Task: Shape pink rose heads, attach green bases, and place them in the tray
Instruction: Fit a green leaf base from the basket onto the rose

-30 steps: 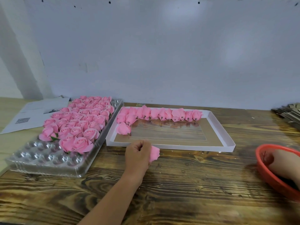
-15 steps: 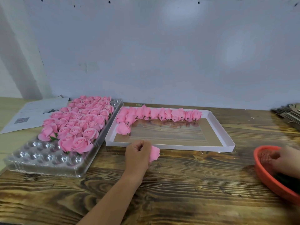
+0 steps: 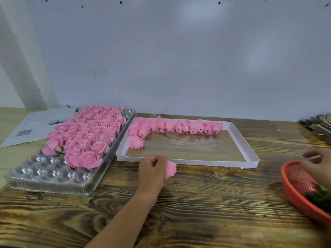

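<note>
The left hand (image 3: 152,171) holds a pink rose head (image 3: 170,169), its fingers curled tight around it. It sits on the wooden counter (image 3: 206,203), just in front of the white box lid (image 3: 238,133). More closed rose heads (image 3: 176,125) lie in a row along the back of that lid. Left of the lid is a clear plastic tray (image 3: 44,174) full of open pink roses (image 3: 86,135). Far right of the lid, the right hand (image 3: 318,164) hovers over a red basket (image 3: 295,192) with green bases (image 3: 320,198) inside; its fingers are loose and blurry, and I cannot tell if they hold anything. A paper sheet (image 3: 35,126) left of the tray has writing too small to read.
</note>
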### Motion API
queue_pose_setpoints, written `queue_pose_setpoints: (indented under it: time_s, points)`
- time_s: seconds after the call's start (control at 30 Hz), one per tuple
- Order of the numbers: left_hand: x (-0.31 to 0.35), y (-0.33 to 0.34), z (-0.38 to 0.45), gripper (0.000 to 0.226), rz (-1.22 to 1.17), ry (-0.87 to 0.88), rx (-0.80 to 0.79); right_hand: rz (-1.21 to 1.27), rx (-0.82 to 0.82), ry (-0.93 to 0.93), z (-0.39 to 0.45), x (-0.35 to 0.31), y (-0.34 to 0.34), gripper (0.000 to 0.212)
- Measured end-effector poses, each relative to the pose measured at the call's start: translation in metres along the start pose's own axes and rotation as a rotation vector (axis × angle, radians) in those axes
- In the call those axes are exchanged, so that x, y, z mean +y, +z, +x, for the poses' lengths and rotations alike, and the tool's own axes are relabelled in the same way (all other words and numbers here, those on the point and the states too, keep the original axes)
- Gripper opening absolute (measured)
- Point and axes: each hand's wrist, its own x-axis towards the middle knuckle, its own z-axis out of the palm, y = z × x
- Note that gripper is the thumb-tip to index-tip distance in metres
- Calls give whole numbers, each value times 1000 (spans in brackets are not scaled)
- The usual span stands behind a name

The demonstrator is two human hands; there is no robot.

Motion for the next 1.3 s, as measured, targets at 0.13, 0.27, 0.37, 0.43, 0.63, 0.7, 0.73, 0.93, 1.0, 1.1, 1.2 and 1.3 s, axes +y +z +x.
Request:
queue_pose_setpoints:
  time_s: [0.13, 0.27, 0.37, 0.43, 0.63, 0.7, 0.73, 0.93, 1.0, 1.1, 1.2, 1.3]
  points:
    - [-1, 0, 1, 38, 4, -2, 0, -10, -32, -35, 6, -1, -2, 29]
    - [-1, 1, 2, 37, -6, -15, -2, -38, -87, -61, -1, -7, -10, 52]
    - [-1, 0, 3, 37, -9, -31, -2, -18, -61, -27, -3, -5, -14, 56]
    - [-1, 0, 2, 36, -9, -30, 1, 4, -20, -16, -6, -3, -17, 57]
    - [0, 1, 1, 36, -15, -32, 6, 162, 40, 29, -51, -57, -40, 52]
    - [0, 1, 1, 36, -16, -31, 7, 219, 2, -14, -82, -95, -51, 45]
    - [0, 1, 1, 36, -18, -32, 9, 268, -14, -34, -101, -120, -60, 45]
    - [-2, 1, 2, 36, -25, -52, 7, 938, -407, 190, -155, -218, -68, 35]
    - [-3, 0, 3, 35, -29, -56, 13, 1119, -559, 211, -172, -245, -62, 29]
    - [-4, 0, 4, 35, -34, -55, 21, 1289, -691, 246, -190, -270, -38, 25]
    - [-4, 0, 5, 36, -25, -49, 20, 1416, -866, 317, -205, -292, -10, 21]
    - [-4, -1, 4, 38, -37, -34, 25, 1499, -989, 408, -220, -310, 15, 26]
